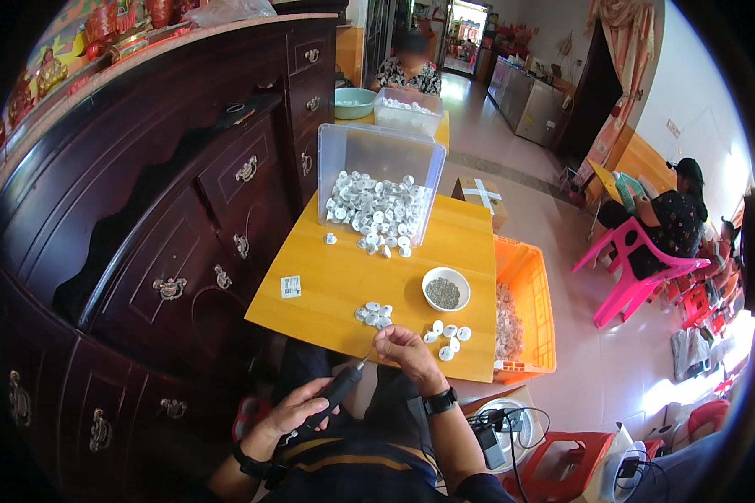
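Driver (331, 396), a black pen-shaped power tool, lay in the left hand (298, 412), fingers wrapped round its body in a full grip. Its long axis ran from lower left up to the right, tip aimed at the right hand (407, 352) just beyond it. That hand sat at the near edge of the counter (335, 285), wrist bent, fingers pinched narrow on something too small to make out, held right at the tool's tip. Both forearms came in from below, a dark band on each wrist.

Just past the right hand lay loose white caps (446, 335), with a second small heap (373, 314) to the left. Farther on stood a white bowl (445, 288) of grey bits, then a clear bin (377, 180) tipped on its side, spilling more caps. An orange crate (528, 310) stood beside the counter on the right.
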The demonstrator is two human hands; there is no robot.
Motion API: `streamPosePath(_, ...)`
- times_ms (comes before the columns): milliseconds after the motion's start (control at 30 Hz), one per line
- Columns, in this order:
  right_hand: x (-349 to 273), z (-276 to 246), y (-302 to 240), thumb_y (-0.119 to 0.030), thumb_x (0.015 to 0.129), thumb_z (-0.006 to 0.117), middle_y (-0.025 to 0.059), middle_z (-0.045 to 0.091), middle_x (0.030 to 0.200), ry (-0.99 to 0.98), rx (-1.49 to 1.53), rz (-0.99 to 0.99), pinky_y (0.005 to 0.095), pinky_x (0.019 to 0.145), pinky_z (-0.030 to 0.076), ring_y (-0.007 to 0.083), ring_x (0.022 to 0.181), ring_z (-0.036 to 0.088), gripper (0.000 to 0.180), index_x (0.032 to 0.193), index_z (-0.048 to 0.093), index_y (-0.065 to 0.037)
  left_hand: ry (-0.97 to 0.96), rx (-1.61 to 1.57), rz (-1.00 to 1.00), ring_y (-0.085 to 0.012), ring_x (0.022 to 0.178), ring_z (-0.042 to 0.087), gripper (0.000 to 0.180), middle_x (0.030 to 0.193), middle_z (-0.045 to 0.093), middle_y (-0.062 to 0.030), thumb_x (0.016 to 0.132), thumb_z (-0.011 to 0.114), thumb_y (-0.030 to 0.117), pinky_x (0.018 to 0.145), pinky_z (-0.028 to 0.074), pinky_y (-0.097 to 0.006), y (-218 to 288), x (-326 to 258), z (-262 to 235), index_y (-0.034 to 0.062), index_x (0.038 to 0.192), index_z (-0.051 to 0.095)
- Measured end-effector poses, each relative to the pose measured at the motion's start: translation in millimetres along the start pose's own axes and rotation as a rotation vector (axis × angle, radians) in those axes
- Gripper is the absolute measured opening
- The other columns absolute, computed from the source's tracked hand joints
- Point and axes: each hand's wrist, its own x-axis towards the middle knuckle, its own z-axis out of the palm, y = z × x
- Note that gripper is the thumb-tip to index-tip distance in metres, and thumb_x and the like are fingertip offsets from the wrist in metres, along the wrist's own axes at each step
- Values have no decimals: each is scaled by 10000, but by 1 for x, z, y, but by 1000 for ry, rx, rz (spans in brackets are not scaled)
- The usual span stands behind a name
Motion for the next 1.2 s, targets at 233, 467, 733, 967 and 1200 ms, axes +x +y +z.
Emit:
streamPosePath(233,1,-3,-15,-69,924,684,-11,670,931,-40,7,-36,245,747,495,94,818,609,73,997,680,-75,-19,-30,-23,-109,732,616,509,993,612,-68,984,552,209,673,529,-244,10,18,3,47,1445,407)
streamPosePath(467,18,-11,-25,-82,912,701,-7,684,910,-58,-39,-26,247,739,496,92,804,614,84,994,694,-64,-20,50,-22,-89,722,588,536,985,593,-55,986,565,203,664,521,-228,25,31,-6,29,1465,396)
streamPosePath(733,38,-13,-30,-21,895,698,-12,667,880,-126,-168,18,227,728,499,79,780,611,145,1036,677,-47,47,286,13,-84,702,561,508,922,566,-26,982,581,173,646,505,-229,33,35,-12,36,1450,436)
streamPosePath(967,41,-4,-7,-22,912,682,-31,666,939,-87,64,-43,223,782,492,73,857,617,194,1094,653,-83,86,-6,-38,-89,687,605,484,947,612,-49,973,570,177,632,513,-229,25,31,-14,38,1421,455)
streamPosePath(1200,41,13,-9,-70,920,696,-21,667,953,-38,54,-4,215,708,483,61,819,603,275,1180,612,-92,108,-20,-56,-127,694,622,539,982,623,-85,941,595,231,607,520,-258,30,31,-14,11,1405,427)
